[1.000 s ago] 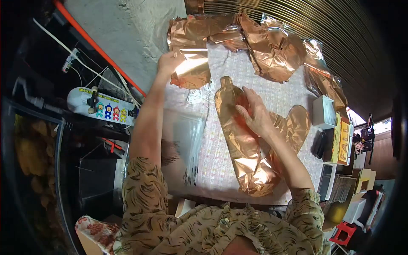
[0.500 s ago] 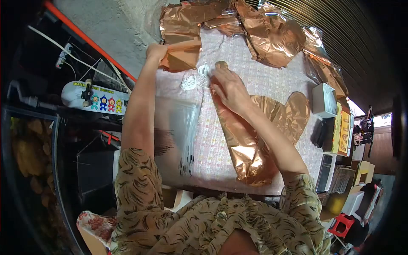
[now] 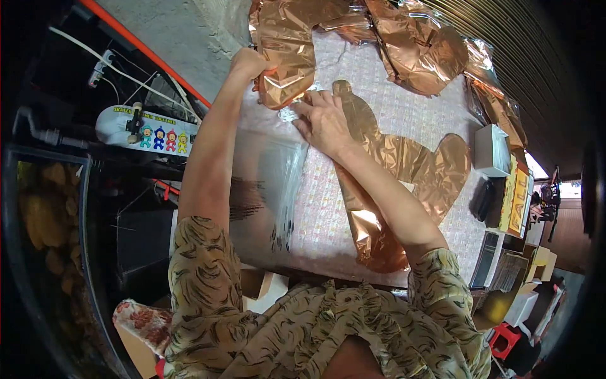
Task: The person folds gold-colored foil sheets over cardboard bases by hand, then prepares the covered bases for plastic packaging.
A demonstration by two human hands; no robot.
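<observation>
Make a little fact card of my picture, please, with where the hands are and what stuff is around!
Left hand: grips the side of a shiny copper-coloured foil piece
Right hand: at that piece's lower end, beside thin white string; grip unclear
Under right forearm: big flat copper-coloured foil shape with rounded ends
Covering table: pale patterned cloth
Left of table: white skateboard with four colourful cartoon figures
Lower right: red plastic stool

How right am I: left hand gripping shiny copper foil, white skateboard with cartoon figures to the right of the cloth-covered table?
Only the side is wrong: the head view shows the skateboard left of the table. The left hand does grip the foil.
</observation>
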